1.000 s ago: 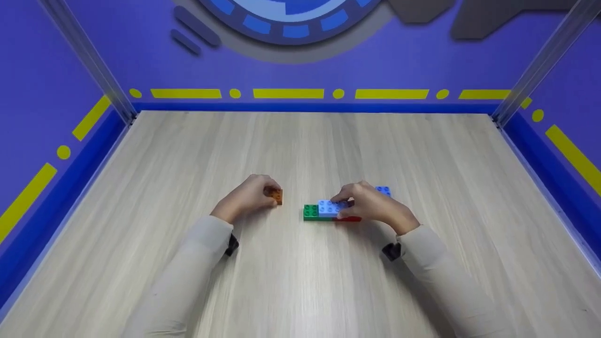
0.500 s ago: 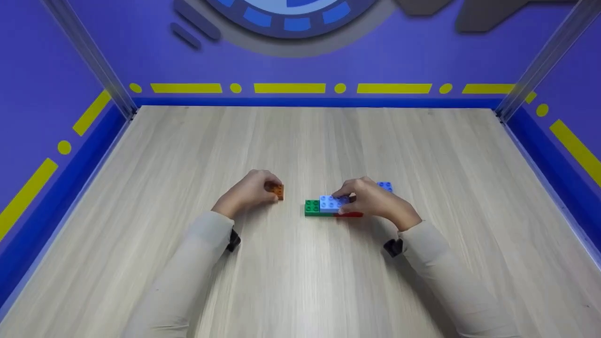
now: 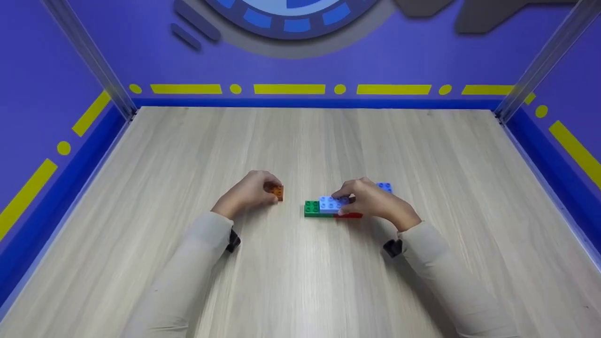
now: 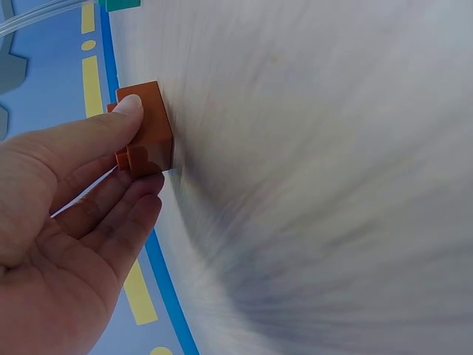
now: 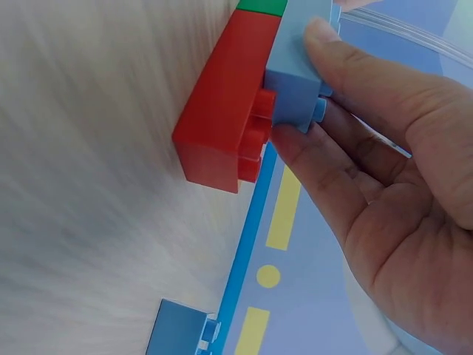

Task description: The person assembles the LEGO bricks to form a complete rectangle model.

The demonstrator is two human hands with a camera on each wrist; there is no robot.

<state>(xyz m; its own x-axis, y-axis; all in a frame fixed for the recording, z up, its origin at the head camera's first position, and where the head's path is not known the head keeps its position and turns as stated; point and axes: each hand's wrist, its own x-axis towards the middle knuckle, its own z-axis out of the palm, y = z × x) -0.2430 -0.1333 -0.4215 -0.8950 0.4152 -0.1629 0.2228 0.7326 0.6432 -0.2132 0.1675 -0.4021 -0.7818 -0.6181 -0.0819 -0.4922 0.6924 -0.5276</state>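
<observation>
Between thumb and fingers, my left hand (image 3: 249,191) pinches an orange toy brick (image 4: 154,129) at table level. My right hand (image 3: 373,199) grips a light blue brick (image 3: 330,203), its thumb on the near side in the right wrist view. That blue brick sits across the top of a green brick (image 3: 311,209) and a red brick (image 5: 225,100), which lie end to end on the table. Green studs show at the left end; red studs show at the right end in the right wrist view. Fingers hide part of the blue brick in the head view.
Another blue brick (image 3: 384,187) stands on the wooden table (image 3: 300,281) just beyond my right hand, partly hidden by it in the head view. Blue-purple panels (image 3: 300,70) wall the table at the back and both sides.
The head view shifts slightly. Both hands keep their holds, and the bricks stay in place.
</observation>
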